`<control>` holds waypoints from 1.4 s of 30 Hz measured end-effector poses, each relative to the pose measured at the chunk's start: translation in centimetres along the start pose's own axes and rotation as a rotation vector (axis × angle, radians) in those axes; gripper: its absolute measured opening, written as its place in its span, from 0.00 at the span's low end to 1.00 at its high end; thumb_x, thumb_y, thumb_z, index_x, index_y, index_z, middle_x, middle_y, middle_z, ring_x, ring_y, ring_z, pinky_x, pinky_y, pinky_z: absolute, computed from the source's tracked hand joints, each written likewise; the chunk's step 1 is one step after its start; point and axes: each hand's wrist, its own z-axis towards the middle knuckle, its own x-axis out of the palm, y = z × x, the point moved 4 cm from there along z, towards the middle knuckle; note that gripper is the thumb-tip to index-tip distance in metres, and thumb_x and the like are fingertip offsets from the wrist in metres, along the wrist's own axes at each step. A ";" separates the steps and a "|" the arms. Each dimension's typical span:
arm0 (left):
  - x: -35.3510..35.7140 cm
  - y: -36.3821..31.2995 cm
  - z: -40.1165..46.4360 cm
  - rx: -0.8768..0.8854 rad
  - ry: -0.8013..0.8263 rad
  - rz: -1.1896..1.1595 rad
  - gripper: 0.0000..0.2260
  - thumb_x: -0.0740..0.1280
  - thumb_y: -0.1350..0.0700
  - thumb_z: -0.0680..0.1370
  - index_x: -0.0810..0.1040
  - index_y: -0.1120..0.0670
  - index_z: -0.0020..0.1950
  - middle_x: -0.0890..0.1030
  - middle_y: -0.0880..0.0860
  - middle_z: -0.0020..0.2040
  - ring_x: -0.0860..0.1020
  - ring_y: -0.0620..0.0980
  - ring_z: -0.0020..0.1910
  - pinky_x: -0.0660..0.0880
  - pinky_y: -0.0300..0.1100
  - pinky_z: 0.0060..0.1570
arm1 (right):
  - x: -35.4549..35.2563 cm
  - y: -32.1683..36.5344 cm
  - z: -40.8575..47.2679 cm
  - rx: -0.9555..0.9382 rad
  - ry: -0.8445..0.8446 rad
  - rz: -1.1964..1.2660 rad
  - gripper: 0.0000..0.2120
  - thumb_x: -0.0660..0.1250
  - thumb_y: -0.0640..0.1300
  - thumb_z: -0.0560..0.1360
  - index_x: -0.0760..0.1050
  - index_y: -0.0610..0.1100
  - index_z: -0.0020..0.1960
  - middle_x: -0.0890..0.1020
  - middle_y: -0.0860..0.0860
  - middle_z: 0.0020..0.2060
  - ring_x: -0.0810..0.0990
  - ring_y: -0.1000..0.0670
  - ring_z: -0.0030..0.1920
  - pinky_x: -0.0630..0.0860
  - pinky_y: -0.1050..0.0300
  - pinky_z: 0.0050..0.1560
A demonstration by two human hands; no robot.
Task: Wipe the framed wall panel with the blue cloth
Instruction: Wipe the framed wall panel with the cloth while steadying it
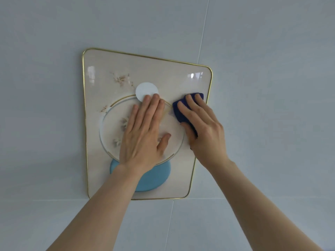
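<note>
The framed wall panel (101, 73) hangs on a pale tiled wall; it is cream with a thin gold rim, a large ring motif, a white disc and a light blue disc. My left hand (143, 134) lies flat on the panel's middle, fingers together, holding nothing. My right hand (203, 129) presses a folded dark blue cloth (178, 109) against the panel's right side, close to the gold rim. Most of the cloth is hidden under my fingers and palm.
Pale grey wall tiles (272, 87) surround the panel, with thin grout lines running up from its top right corner and down from its lower edge. Nothing else hangs on the wall in view.
</note>
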 end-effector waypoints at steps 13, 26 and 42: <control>1.6 0.4 -0.2 0.008 -0.015 0.053 0.40 0.61 0.41 0.80 0.46 0.56 0.84 0.47 0.54 0.86 0.45 0.53 0.84 0.47 0.55 0.83 | 1.4 -0.8 6.0 -0.023 -0.253 -0.058 0.15 0.65 0.32 0.83 0.83 0.42 0.65 0.80 0.42 0.70 0.73 0.39 0.75 0.67 0.69 0.70; 1.5 0.4 -0.1 0.002 -0.045 0.017 0.41 0.63 0.42 0.78 0.48 0.56 0.84 0.48 0.53 0.85 0.46 0.52 0.84 0.49 0.55 0.83 | 1.2 -1.0 0.4 -0.001 -0.153 -0.099 0.19 0.64 0.27 0.80 0.83 0.43 0.65 0.80 0.45 0.70 0.74 0.43 0.75 0.78 0.53 0.66; 0.5 0.2 -0.1 0.003 -0.031 -0.013 0.41 0.66 0.43 0.79 0.49 0.57 0.84 0.49 0.53 0.85 0.46 0.52 0.85 0.51 0.55 0.82 | 1.8 0.7 -3.8 -0.070 0.023 -0.049 0.22 0.67 0.21 0.75 0.84 0.39 0.63 0.81 0.45 0.68 0.74 0.43 0.74 0.78 0.52 0.67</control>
